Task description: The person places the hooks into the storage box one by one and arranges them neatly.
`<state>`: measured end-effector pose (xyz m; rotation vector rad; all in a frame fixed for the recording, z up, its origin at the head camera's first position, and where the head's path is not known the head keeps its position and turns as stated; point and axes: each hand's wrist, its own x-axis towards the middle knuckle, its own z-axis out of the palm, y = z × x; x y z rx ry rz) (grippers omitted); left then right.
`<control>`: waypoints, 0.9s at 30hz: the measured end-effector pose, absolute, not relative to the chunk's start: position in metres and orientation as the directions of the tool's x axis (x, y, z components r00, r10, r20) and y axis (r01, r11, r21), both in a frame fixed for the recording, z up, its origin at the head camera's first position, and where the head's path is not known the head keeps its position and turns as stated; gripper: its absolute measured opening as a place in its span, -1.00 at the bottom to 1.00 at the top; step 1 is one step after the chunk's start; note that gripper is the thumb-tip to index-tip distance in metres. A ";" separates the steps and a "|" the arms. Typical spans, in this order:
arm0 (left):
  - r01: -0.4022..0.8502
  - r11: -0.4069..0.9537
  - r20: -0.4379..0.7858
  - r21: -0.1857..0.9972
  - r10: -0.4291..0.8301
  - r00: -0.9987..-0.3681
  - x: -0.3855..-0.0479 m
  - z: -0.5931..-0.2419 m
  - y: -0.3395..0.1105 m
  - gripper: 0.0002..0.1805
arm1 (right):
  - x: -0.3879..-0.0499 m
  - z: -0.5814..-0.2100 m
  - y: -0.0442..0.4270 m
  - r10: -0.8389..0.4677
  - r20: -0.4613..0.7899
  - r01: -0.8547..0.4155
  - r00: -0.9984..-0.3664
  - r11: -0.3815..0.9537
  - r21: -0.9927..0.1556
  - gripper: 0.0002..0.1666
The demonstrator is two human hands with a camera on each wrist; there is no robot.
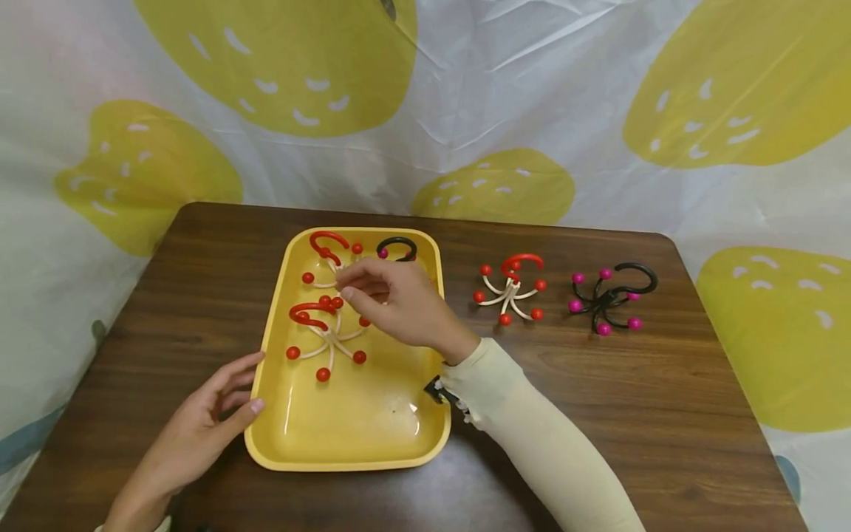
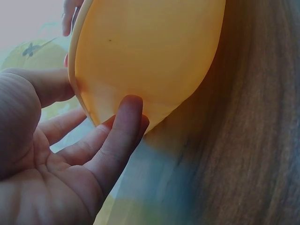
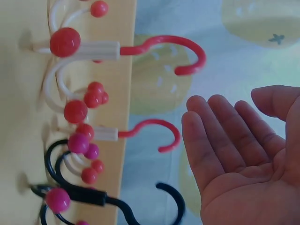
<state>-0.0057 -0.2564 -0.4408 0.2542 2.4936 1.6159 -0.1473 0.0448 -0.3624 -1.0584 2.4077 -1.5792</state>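
Observation:
My left hand [image 1: 202, 417] rests against the left side of a yellow tray [image 1: 352, 467], fingers fairly straight. In the left wrist view its fingertips [image 2: 129, 107] touch the tray's outer wall. Over the tray hovers my right hand [image 1: 402, 299], holding nothing, its fingers relaxed. Inside the tray stand a white multi-arm hanger with red hook and red ball tips [image 1: 330, 338], a similar white-and-red hanger [image 3: 105, 134] behind it, and a black hanger with magenta balls [image 3: 86, 194] at the back right. My right hand partly hides the rear two in the head view.
On the wooden table [image 1: 598, 414], right of the tray, stand another white-and-red hanger [image 1: 510, 290] and another black-and-magenta hanger [image 1: 605, 299]. A white curtain with yellow fruit prints [image 1: 495, 181] hangs behind the table.

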 end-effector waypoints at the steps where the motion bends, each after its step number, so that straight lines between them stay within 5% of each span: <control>1: 0.056 0.403 -0.041 0.913 0.228 -0.973 -0.006 -0.441 -0.257 -0.34 | -0.147 -0.361 0.048 -0.572 0.301 -0.504 -0.763 0.236 -0.831 -0.75; 27: 0.035 0.400 -0.062 0.916 0.227 -0.972 -0.005 -0.438 -0.259 -0.34 | -0.154 -0.346 0.128 -0.375 0.315 -0.425 -0.872 0.259 -0.867 -0.79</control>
